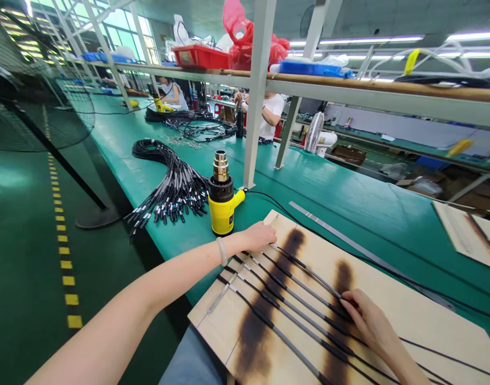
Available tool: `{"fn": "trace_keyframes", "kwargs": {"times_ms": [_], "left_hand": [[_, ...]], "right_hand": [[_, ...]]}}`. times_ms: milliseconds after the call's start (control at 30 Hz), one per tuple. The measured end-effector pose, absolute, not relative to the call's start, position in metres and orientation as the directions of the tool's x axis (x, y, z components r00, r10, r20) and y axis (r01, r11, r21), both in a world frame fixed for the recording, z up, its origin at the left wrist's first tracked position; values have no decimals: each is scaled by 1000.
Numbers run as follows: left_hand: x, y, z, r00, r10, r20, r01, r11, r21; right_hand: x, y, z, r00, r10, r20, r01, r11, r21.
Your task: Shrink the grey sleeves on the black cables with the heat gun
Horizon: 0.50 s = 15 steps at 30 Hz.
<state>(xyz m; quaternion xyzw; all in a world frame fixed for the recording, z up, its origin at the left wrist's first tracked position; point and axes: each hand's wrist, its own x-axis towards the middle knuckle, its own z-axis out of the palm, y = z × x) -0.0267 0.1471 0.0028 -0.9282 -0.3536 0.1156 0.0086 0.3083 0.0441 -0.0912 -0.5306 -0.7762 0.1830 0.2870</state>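
Observation:
A row of several black cables (290, 302) with grey sleeved sections lies across a pale wooden board (385, 283) with dark scorch marks. My left hand (261, 236) is closed at the left end of the farthest cable (315, 275); its fingertips pinch that end. With thumb and forefinger, my right hand (365, 315) pinches the same cable farther along, over the right scorched strip. Beyond the board's left corner, a yellow heat gun (222, 211) stands upright, nozzle up. Beside it lies a big bundle of black cables (172, 176) with labelled ends.
A metal ruler (328, 227) and a black cord lie behind the board on the green table (373, 208). A white post (258, 96) holds a shelf with a red tray (202, 56). Another person (272, 115) sits across the table. A floor fan stands left.

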Motion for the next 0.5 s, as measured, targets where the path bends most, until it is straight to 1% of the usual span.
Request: {"fn": "trace_keyframes", "kwargs": {"times_ms": [167, 267, 500], "left_hand": [[-44, 146, 16, 667, 708, -234, 716, -695, -63], [-50, 146, 17, 646, 717, -262, 727, -682, -74], [-55, 148, 14, 636, 722, -273, 738, -672, -57]], "right_hand": [[302, 45, -93, -232, 955, 186, 714, 297, -634], [300, 47, -97, -240, 957, 163, 710, 288, -643], [301, 46, -99, -262, 952, 160, 691, 301, -657]]}}
